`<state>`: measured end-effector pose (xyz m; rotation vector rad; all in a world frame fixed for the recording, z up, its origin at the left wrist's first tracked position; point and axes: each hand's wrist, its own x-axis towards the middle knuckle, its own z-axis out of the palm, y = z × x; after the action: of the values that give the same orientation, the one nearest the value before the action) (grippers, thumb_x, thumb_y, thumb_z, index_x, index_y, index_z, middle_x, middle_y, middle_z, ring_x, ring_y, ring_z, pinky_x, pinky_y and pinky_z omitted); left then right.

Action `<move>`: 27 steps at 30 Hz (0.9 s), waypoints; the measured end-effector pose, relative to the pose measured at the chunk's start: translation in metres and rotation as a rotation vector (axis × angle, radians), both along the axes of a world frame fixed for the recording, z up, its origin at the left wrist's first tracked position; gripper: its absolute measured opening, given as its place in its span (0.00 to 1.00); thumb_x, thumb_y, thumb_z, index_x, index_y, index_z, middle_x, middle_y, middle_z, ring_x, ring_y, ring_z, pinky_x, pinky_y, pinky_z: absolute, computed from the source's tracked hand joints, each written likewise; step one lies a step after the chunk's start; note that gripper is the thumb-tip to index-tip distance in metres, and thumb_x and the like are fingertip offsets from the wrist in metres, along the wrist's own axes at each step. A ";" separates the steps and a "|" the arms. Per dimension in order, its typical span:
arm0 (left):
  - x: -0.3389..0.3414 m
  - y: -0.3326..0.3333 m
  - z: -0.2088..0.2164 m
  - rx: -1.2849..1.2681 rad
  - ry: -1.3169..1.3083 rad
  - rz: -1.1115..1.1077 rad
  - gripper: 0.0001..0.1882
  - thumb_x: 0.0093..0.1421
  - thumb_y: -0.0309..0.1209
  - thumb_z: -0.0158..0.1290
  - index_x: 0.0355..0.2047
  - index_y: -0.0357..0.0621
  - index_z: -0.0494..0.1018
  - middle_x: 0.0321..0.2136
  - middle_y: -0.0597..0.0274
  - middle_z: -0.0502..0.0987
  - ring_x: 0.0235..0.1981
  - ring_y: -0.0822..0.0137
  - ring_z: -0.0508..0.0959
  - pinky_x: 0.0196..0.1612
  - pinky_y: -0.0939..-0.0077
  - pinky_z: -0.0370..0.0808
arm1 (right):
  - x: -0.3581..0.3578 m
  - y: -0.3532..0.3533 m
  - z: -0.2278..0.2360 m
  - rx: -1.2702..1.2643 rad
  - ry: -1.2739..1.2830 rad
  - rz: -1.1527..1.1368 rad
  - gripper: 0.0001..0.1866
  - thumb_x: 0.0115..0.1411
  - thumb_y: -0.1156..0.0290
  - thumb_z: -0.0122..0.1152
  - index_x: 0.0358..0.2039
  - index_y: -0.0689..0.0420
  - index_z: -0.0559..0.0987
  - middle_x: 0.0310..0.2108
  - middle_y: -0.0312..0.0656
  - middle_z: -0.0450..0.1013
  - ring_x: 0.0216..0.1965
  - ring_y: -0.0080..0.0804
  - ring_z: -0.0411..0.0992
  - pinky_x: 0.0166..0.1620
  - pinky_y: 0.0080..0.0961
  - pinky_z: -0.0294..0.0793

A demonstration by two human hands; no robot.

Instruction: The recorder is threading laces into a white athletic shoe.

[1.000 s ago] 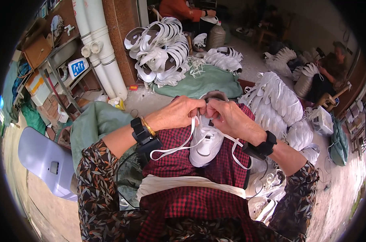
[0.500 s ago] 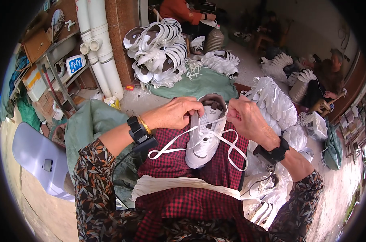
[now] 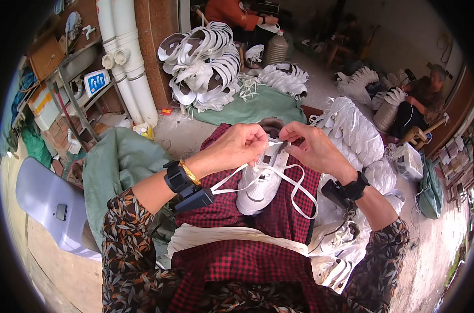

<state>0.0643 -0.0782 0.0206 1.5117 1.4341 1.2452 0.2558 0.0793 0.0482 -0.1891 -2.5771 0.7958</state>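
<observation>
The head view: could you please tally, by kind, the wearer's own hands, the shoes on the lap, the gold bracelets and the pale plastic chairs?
Hands, left hand and right hand: 2
White shoe: 1
Gold bracelet: 1
Pale plastic chair: 1
Total: 5

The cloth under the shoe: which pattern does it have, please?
The cloth has small red-and-black checks, best seen in the head view.

- The left hand (image 3: 237,148) and the right hand (image 3: 316,151) are hiding part of the white shoe's (image 3: 258,194) collar and sides.
- Their fingers are covering the pinched parts of the white lace (image 3: 306,197).
- The upper edge is cutting off 2 white pipes (image 3: 126,39) and a co-worker in orange (image 3: 229,14).
- Deep shadow is blurring a farther seated person (image 3: 353,34); the hands there are remaining too dim to tell.
</observation>
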 end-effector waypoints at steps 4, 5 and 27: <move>0.001 -0.010 -0.012 -0.060 0.194 0.134 0.06 0.68 0.25 0.53 0.39 0.33 0.73 0.25 0.67 0.76 0.25 0.78 0.76 0.28 0.79 0.75 | -0.023 -0.004 -0.019 0.349 0.037 0.023 0.19 0.54 0.72 0.67 0.46 0.67 0.77 0.43 0.54 0.79 0.46 0.49 0.77 0.54 0.42 0.73; 0.003 -0.010 -0.016 -0.028 0.238 0.164 0.05 0.66 0.24 0.55 0.39 0.33 0.74 0.24 0.65 0.77 0.24 0.78 0.75 0.27 0.78 0.73 | -0.027 -0.002 -0.025 0.325 -0.020 0.045 0.22 0.55 0.70 0.67 0.48 0.69 0.75 0.45 0.55 0.78 0.46 0.52 0.76 0.58 0.44 0.69; 0.017 -0.007 -0.029 0.020 0.249 0.177 0.02 0.58 0.21 0.59 0.32 0.36 0.78 0.26 0.57 0.73 0.25 0.63 0.76 0.30 0.70 0.72 | -0.042 0.017 -0.041 -0.417 -0.127 -0.019 0.18 0.59 0.60 0.68 0.41 0.62 0.83 0.31 0.40 0.79 0.31 0.26 0.73 0.36 0.30 0.73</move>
<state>0.0816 -0.0852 -0.0086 1.6270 1.7540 1.2082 0.2134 0.0963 0.0077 -0.3992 -2.4873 1.3470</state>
